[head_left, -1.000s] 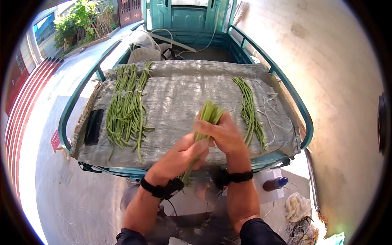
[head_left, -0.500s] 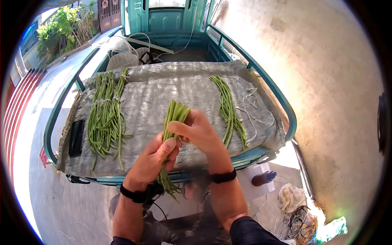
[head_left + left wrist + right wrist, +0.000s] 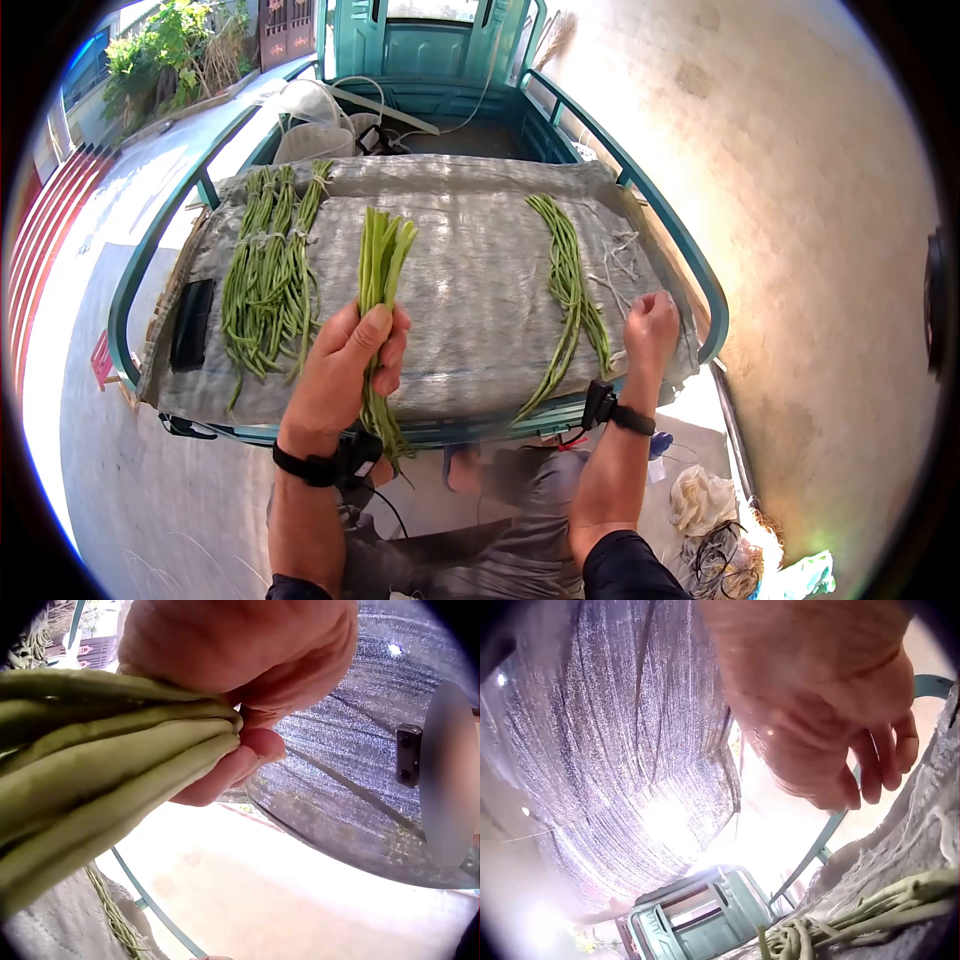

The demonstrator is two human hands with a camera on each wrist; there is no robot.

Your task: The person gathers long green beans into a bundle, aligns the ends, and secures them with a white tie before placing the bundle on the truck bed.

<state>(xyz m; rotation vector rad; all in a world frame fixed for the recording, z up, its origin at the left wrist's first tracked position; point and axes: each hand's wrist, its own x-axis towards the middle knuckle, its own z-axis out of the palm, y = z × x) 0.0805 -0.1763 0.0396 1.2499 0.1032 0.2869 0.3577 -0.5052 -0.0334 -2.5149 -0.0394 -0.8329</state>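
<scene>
My left hand (image 3: 340,370) grips a bunch of long green beans (image 3: 380,255) upright around its middle, over the front of the cloth. In the left wrist view the bean ends (image 3: 112,765) fan out past the curled fingers. My right hand (image 3: 652,330) is at the right side of the cloth, close to some white strings (image 3: 620,262). Seen from the right wrist, its fingers (image 3: 885,754) hang loosely bent with nothing visible in them. Between the hands lies another bunch of long beans (image 3: 566,275). Several tied bean bundles (image 3: 268,270) lie at the left.
The grey woven cloth (image 3: 450,330) covers a board across a green cart bed, with green side rails (image 3: 650,210). A black phone-like slab (image 3: 192,325) lies at the left edge. White buckets (image 3: 315,142) stand behind. A crumpled bag (image 3: 702,500) is on the ground at right.
Both hands were together on the bean bunch. The right hand has let go and moved right to the strings, while the left hand keeps holding the beans, shifted slightly left.
</scene>
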